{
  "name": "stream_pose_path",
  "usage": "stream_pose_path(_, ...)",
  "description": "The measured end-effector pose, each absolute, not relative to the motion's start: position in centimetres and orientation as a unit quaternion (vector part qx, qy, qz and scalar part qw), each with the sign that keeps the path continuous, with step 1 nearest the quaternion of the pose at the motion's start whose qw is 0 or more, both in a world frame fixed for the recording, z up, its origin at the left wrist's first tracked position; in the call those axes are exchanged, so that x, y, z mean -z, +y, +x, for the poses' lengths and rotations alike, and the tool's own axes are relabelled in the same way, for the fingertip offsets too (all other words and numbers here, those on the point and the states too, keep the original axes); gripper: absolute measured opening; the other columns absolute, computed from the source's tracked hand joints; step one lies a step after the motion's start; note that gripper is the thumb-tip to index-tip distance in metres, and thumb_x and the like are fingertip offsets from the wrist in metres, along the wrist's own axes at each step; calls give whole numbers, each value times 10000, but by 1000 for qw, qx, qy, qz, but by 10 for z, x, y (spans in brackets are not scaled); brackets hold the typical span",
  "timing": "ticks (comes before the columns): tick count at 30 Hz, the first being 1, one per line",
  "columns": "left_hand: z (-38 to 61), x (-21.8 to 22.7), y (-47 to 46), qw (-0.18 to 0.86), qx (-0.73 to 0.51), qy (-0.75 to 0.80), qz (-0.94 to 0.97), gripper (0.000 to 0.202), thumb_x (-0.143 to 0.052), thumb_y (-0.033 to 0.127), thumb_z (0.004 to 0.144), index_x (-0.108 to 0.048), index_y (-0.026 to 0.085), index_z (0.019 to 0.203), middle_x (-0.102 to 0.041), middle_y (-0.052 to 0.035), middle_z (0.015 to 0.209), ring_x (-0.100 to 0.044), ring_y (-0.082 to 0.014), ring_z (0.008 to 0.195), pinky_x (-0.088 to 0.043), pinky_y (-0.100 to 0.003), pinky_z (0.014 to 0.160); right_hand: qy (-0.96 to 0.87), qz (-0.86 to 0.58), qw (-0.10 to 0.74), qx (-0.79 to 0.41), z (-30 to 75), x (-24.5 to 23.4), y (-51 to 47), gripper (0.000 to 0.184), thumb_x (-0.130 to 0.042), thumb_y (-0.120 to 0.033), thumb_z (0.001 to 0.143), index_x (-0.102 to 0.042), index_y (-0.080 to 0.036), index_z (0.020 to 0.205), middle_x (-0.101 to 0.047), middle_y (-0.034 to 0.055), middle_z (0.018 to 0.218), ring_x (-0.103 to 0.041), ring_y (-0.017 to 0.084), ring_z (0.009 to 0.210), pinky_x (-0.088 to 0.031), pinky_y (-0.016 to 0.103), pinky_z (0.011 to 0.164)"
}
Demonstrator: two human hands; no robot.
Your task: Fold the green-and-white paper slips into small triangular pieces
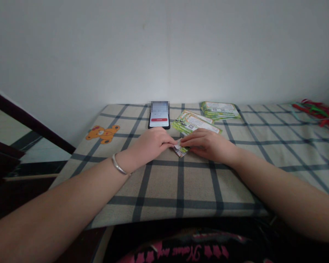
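A small folded paper card (181, 151), printed in green and white, lies on the checked cloth between my hands. My left hand (154, 144) pinches its left edge with thumb and fingertips. From the other side, the closed fingers of my right hand (205, 144) press on the card and hide part of it. Just beyond my hands lies a loose fan of printed leaflets (196, 122), green, white and orange. A silver bangle (117, 164) circles my left wrist.
A phone (159, 118) with a lit screen lies behind my left hand. A second leaflet stack (220, 109) is near the wall. A bear-shaped cutout (102, 134) is at left, red and green strips (318, 114) at far right. The tablecloth (164, 182) hangs over the front edge.
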State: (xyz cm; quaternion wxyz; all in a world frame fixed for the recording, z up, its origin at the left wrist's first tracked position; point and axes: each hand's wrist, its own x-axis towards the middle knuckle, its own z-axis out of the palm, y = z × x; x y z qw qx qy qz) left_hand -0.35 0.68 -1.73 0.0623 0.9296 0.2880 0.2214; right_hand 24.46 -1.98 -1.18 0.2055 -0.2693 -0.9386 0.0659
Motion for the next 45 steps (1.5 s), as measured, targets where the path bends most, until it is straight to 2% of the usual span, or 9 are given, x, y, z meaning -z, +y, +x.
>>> stream_pose_path(10,-3,18,7,-30,-181,201,962,265,-462,209,983,-724,169,973,-735,-51,932,-614,-195,912,-499,-344,847,-950,-244,190,-49,247,10,-18,315,-499,-216,960,-668,-238,1226,-699,41,1212,-625,206,1078,-501,400,941)
stream_pose_path(17,-3,16,4,-54,-166,206,963,231,-475,179,970,-705,161,956,-724,-66,916,-631,-198,922,-501,-346,850,-954,-240,177,-38,247,9,-18,303,-485,-205,964,-692,-240,1184,-698,26,1219,-634,203,1061,-502,395,932)
stream_pose_path(20,-2,16,2,-26,-180,258,949,160,-534,223,947,-687,176,942,-711,-52,911,-635,-203,905,-498,-354,829,-948,-249,189,-53,247,10,-18,296,-504,-185,946,-689,-231,1172,-703,35,1205,-630,200,1083,-496,389,949)
stream_pose_path(23,0,18,1,71,-232,343,907,75,-625,227,881,-641,178,935,-692,-23,888,-646,-175,835,-503,-308,759,-936,-279,203,-68,247,13,-19,312,-542,-130,894,-668,-202,1171,-712,61,1156,-635,198,1059,-492,381,950)
stream_pose_path(27,6,20,-2,220,-283,394,846,108,-653,207,836,-601,187,928,-686,8,862,-659,-139,786,-507,-257,699,-913,-338,219,-60,244,17,-21,327,-573,-109,840,-633,-172,1155,-706,82,1062,-640,207,976,-511,365,873)
stream_pose_path(30,11,22,-5,284,-302,412,812,159,-685,198,798,-590,186,925,-684,8,850,-664,-141,793,-515,-253,696,-905,-353,231,-57,241,20,-22,354,-583,-99,815,-609,-170,1161,-690,79,1040,-638,199,960,-512,338,850)
stream_pose_path(37,15,32,-9,247,-307,441,807,144,-689,225,785,-621,182,904,-689,-20,871,-658,-163,817,-525,-295,730,-899,-356,250,-54,238,18,-25,268,-593,-127,838,-634,-183,1096,-704,56,971,-654,172,886,-518,301,808)
stream_pose_path(42,14,31,-8,191,-285,453,823,86,-664,183,781,-681,195,865,-710,-16,838,-662,-171,787,-522,-306,717,-929,-280,237,-47,239,14,-25,290,-558,-70,827,-668,-160,1081,-701,88,1111,-650,201,1017,-518,342,899)
stream_pose_path(45,12,29,-7,176,-281,442,833,83,-678,180,784,-700,200,861,-724,-8,837,-667,-165,775,-519,-303,716,-936,-270,223,-39,241,12,-25,295,-561,-73,833,-683,-156,1088,-707,94,1115,-658,210,1019,-530,354,894)
